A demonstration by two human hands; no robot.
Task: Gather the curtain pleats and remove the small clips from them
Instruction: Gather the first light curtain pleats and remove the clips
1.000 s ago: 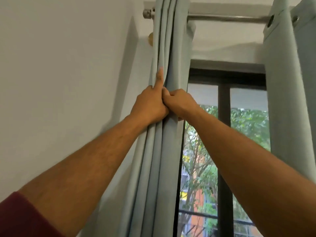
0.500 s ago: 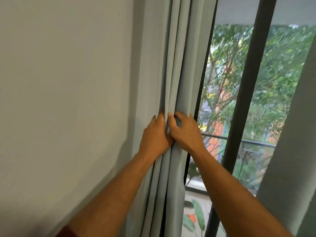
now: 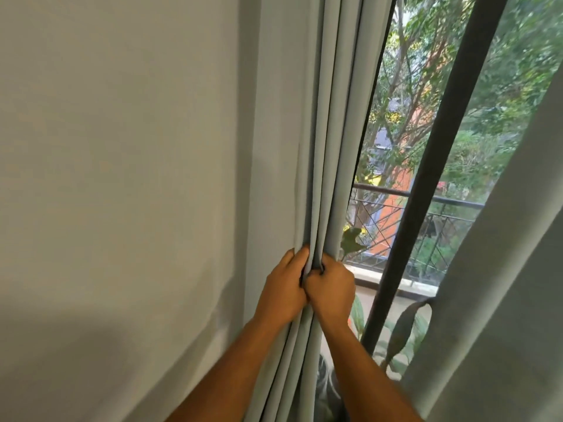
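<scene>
Left hand (image 3: 283, 287) and right hand (image 3: 330, 289) are closed side by side, touching, both pinching the gathered pleats of the pale blue curtain (image 3: 323, 147). Curtain hangs bunched against the wall (image 3: 122, 147), at the left edge of the window frame (image 3: 441, 147). Beyond the glass: balcony railing (image 3: 457, 205), trees. Clips cannot be made out.

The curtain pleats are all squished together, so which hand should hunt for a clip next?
Probably the right hand: its fingers curl over the open edge of the curtain pleats, while the left hand pins them on the wall side. No clip shows.
</scene>
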